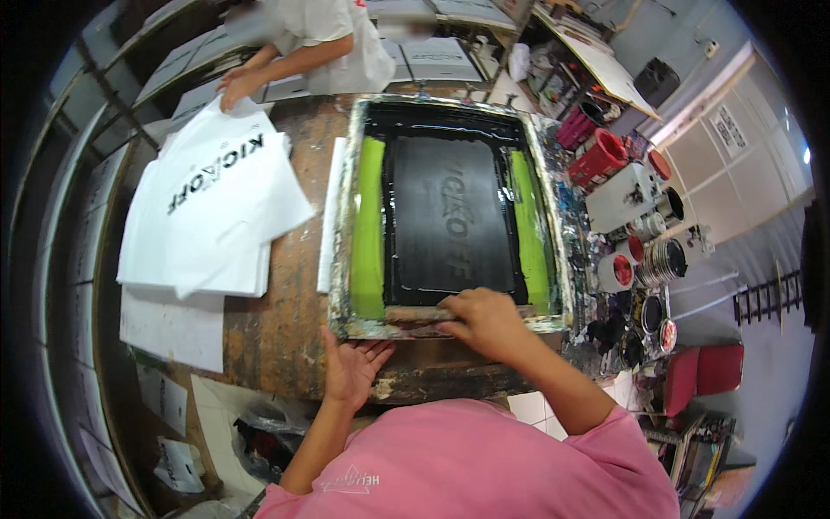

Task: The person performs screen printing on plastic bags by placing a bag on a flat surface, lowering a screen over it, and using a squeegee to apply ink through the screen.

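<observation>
Black ink covers the mesh of the printing screen (445, 216), which lies flat on the worn wooden table (285, 337), with a green tape strip along each side. The right hand (484, 320) is closed around the wooden squeegee (424, 313) at the near edge of the frame. The left hand (353, 368) rests open, palm up, on the table edge just below the frame, holding nothing. Further left lies a stack of white shirts (212, 208), where another person's hands (235, 85) touch it.
</observation>
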A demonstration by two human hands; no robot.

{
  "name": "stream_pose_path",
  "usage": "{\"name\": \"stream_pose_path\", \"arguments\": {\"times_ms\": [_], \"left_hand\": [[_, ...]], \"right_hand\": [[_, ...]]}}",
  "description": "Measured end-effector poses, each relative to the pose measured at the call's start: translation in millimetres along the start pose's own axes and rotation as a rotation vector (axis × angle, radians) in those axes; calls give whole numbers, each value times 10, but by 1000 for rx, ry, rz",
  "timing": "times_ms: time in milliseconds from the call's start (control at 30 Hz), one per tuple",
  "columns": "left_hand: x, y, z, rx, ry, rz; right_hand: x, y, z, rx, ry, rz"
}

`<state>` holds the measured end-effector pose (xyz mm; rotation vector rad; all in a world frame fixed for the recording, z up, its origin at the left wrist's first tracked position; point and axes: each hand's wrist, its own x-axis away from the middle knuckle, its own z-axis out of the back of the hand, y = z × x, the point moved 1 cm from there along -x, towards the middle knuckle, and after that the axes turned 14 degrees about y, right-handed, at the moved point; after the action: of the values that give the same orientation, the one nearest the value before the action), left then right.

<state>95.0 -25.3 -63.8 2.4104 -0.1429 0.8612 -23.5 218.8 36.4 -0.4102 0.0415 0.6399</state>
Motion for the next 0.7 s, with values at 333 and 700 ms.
{"name": "stream_pose_path", "arguments": {"times_ms": [333,700], "left_hand": [[-21,-130,249,-67,-24,-78],[-86,-254,540,125,-153,-57]], "right_hand": [[-750,541,-411,112,319,166],[-2646,1689,-501,275,468,222]]}}
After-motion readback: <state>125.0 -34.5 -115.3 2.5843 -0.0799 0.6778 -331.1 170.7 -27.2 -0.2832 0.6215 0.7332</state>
